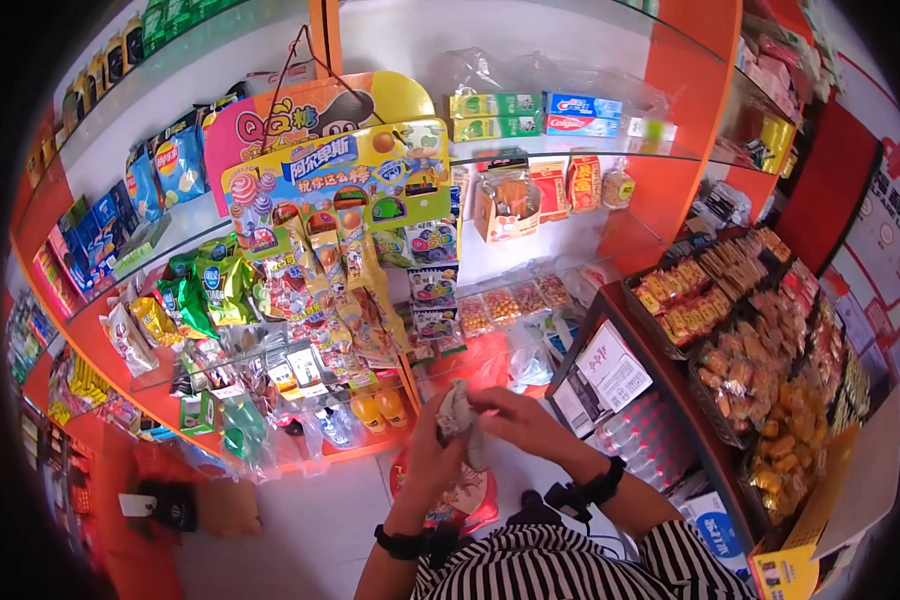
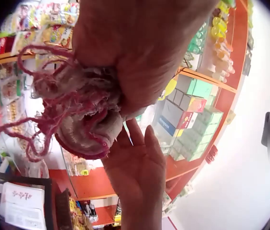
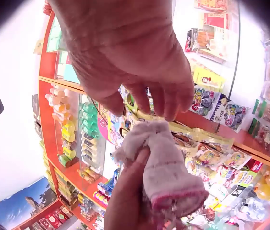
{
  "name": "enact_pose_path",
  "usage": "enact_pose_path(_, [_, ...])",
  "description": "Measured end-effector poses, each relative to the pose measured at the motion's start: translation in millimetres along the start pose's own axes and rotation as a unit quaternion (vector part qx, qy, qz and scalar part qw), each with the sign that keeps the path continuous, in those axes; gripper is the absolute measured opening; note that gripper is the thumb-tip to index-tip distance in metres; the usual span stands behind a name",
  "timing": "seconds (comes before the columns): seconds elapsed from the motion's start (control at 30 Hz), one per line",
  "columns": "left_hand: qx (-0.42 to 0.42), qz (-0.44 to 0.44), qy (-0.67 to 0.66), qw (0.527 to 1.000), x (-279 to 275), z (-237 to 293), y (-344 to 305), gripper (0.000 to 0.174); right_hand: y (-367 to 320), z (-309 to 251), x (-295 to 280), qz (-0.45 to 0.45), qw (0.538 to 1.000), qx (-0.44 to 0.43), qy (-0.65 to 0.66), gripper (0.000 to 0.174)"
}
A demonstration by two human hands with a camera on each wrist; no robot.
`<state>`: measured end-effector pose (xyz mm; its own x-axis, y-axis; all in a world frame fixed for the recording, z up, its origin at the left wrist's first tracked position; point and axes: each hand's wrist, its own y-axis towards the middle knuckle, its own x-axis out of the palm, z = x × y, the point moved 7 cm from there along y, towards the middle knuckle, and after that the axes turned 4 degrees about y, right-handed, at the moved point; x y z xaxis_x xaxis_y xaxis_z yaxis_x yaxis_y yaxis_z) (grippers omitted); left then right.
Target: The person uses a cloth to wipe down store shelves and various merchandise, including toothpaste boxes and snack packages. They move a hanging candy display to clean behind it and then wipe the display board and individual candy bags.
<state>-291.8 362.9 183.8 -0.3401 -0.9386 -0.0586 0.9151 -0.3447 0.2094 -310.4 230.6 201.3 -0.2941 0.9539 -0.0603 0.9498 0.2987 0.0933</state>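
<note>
My left hand (image 1: 436, 452) grips a greyish-white knit work glove (image 1: 455, 412), bundled up in front of my body. In the right wrist view the glove (image 3: 163, 165) shows a pink-edged cuff, with the left thumb (image 3: 134, 175) pressed against its side. Loose pink threads (image 2: 44, 122) dangle from the cuff in the left wrist view. My right hand (image 1: 530, 425) is close beside the glove, its fingers loosely bent over the glove's upper end. Seen from the left wrist, the right palm (image 2: 137, 165) faces the glove with the fingers extended.
Glass shelves (image 1: 570, 150) of snacks and toothpaste boxes (image 1: 582, 115) stand ahead. Candy packets hang from a colourful display card (image 1: 340, 175). At right, a dark stand (image 1: 670, 365) bears trays of wrapped snacks (image 1: 740, 370). A red bag (image 1: 475, 500) lies on the floor below my hands.
</note>
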Motion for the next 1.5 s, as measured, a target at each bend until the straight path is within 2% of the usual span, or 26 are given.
enact_pose_path(0.13, [-0.029, 0.057, 0.028, 0.998, -11.5, -11.2, 11.4, 0.059, 65.2, -14.8, -68.9, 0.151, 0.986, -0.042, -0.056, 0.044])
enact_pose_path(0.17, [-0.025, 0.076, 0.021, 0.997, -11.0, -10.8, 17.2, 0.060, 86.0, -12.3, -81.8, 0.141, 0.988, -0.040, -0.053, 0.044])
enact_pose_path(0.23, [-0.025, 0.109, 0.033, 0.993, -5.9, -8.1, 34.0, 0.061, 121.7, -17.7, -117.7, 0.208, 0.970, -0.121, -0.014, 0.044])
enact_pose_path(0.27, [-0.030, 0.125, 0.036, 0.991, -0.5, -12.7, 42.4, 0.061, 139.1, -12.6, -124.6, 0.192, 0.974, -0.119, -0.009, 0.044])
enact_pose_path(0.33, [-0.065, 0.184, 0.020, 0.981, 5.9, -23.2, 62.8, 0.061, 174.1, -14.6, -142.7, 0.194, 0.964, -0.174, 0.046, 0.046])
enact_pose_path(0.37, [-0.074, 0.197, 0.032, 0.977, 10.8, -24.1, 75.3, 0.061, 188.7, -16.7, -147.3, 0.174, 0.963, -0.203, 0.020, 0.048])
enact_pose_path(0.4, [-0.079, 0.210, 0.074, 0.972, 18.1, -22.5, 87.9, 0.060, 203.6, -13.4, -151.0, 0.165, 0.966, -0.196, 0.038, 0.048])
enact_pose_path(0.47, [-0.097, 0.227, 0.130, 0.960, 25.1, -22.4, 109.1, 0.059, 228.3, -15.1, -144.5, 0.089, 0.970, -0.214, 0.071, 0.047])
enact_pose_path(0.53, [-0.029, 0.233, 0.176, 0.956, 32.9, -13.3, 130.5, 0.055, 237.8, -28.0, -141.3, 0.058, 0.976, -0.195, 0.076, 0.044])
enact_pose_path(0.6, [-0.040, 0.255, 0.194, 0.946, 33.3, -0.6, 143.9, 0.054, 246.3, -39.1, -136.2, 0.035, 0.964, -0.248, 0.087, 0.039])
enact_pose_path(0.63, [-0.022, 0.269, 0.193, 0.943, 32.1, 7.4, 149.8, 0.055, 245.0, -50.0, -140.5, 0.071, 0.947, -0.311, 0.030, 0.036])
enact_pose_path(0.73, [0.012, 0.291, 0.184, 0.939, 33.9, 19.6, 158.6, 0.057, 254.7, -61.5, -141.4, 0.060, 0.936, -0.344, 0.051, 0.031])
enact_pose_path(0.77, [0.015, 0.290, 0.180, 0.940, 34.0, 20.4, 159.8, 0.056, 262.9, -57.4, -140.4, 0.038, 0.942, -0.327, 0.060, 0.021])
enact_pose_path(0.8, [0.018, 0.288, 0.176, 0.941, 33.7, 22.1, 160.8, 0.056, 269.5, -54.0, -142.2, 0.037, 0.941, -0.330, 0.064, 0.021])
enact_pose_path(0.87, [0.034, 0.288, 0.212, 0.933, 34.8, 29.8, 163.7, 0.054, 286.3, -34.2, -137.3, -0.049, 0.956, -0.216, 0.191, 0.016])
enact_pose_path(1.0, [0.065, 0.283, 0.232, 0.929, 31.8, 38.6, 172.1, 0.049, 272.3, -53.5, -146.1, -0.051, 0.944, -0.257, 0.201, 0.012])
enact_pose_path(1.07, [0.082, 0.285, 0.197, 0.935, 32.3, 41.5, 177.7, 0.050, 269.4, -55.1, -149.3, -0.056, 0.952, -0.241, 0.181, 0.011])
enact_pose_path(1.13, [0.092, 0.363, 0.149, 0.915, 20.9, 38.5, 177.3, 0.051, 266.0, -56.6, -154.0, -0.039, 0.956, -0.259, 0.130, 0.016])
enact_pose_path(1.2, [0.105, 0.397, 0.147, 0.900, 14.8, 42.2, 181.0, 0.049, 265.2, -51.6, -158.3, -0.012, 0.961, -0.266, 0.081, 0.017])
enact_pose_path(1.3, [0.150, 0.445, 0.106, 0.877, -4.5, 21.5, 194.4, 0.045, 265.0, -60.0, -150.7, -0.055, 0.947, -0.273, 0.159, 0.023])
enact_pose_path(1.4, [0.155, 0.500, 0.093, 0.847, -14.9, 8.0, 212.1, 0.044, 265.9, -68.5, -150.4, -0.071, 0.958, -0.255, 0.108, 0.025])
enact_pose_path(1.43, [0.163, 0.515, 0.082, 0.837, -16.3, 6.3, 217.4, 0.042, 271.8, -66.3, -148.0, -0.068, 0.941, -0.306, 0.124, 0.026])
enact_pose_path(1.47, [0.166, 0.527, 0.074, 0.830, -17.9, 3.5, 219.4, 0.041, 277.6, -61.1, -148.9, -0.079, 0.941, -0.303, 0.129, 0.026])
enact_pose_path(1.5, [0.166, 0.543, 0.186, 0.802, -15.1, 13.5, 221.0, 0.034, 278.9, -55.6, -146.9, -0.119, 0.945, -0.269, 0.142, 0.026])
